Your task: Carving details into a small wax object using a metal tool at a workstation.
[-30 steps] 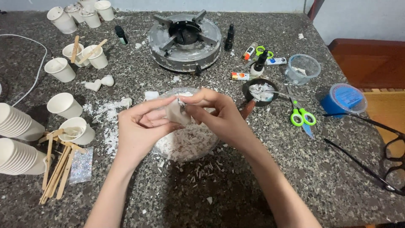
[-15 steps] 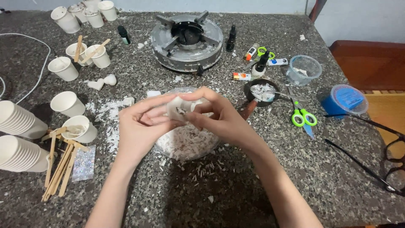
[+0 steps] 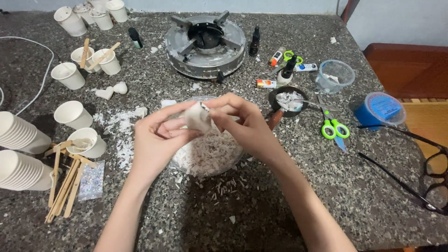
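Still both hands pinching white wax lump [image 3: 197, 116], over flake bowl [image 3: 210, 154], unchanged

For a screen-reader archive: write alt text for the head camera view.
Both hands, left hand and right hand, hold a white wax chunk over a clear bowl of white shavings on a speckled stone table. Around it lie paper cups, wooden sticks, a gas burner, green scissors and black glasses.
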